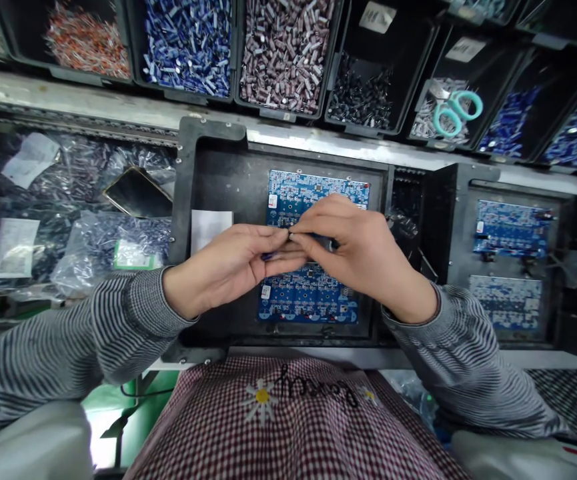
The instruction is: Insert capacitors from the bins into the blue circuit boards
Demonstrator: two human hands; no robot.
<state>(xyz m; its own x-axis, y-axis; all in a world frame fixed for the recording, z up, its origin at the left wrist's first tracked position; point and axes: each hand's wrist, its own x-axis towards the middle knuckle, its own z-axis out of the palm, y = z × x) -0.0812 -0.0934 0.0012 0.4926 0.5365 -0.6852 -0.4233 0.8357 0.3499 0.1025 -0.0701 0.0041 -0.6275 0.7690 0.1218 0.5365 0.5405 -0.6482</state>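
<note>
My left hand (241,263) is over the circuit boards, palm partly turned up, thumb and forefinger pinched together. Under its thumb shows the end of a small blue electronic component (267,256), mostly hidden by the fingers. My right hand (355,250) meets it from the other side, its thumb and forefinger closed at the left fingertips. Whatever tiny part sits between the tips is too small to name. Beneath both hands lie a blue circuit board (281,179) and a nearer blue circuit board (303,303), in a black tray (225,177).
Behind stand black bins of blue capacitors (188,43), brownish capacitors (285,53) and orange-leaded parts (88,40). Turquoise-handled scissors (448,119) lie in another bin. Bagged components (88,247) and a phone (138,192) are left; a second tray (461,267) with boards stands right.
</note>
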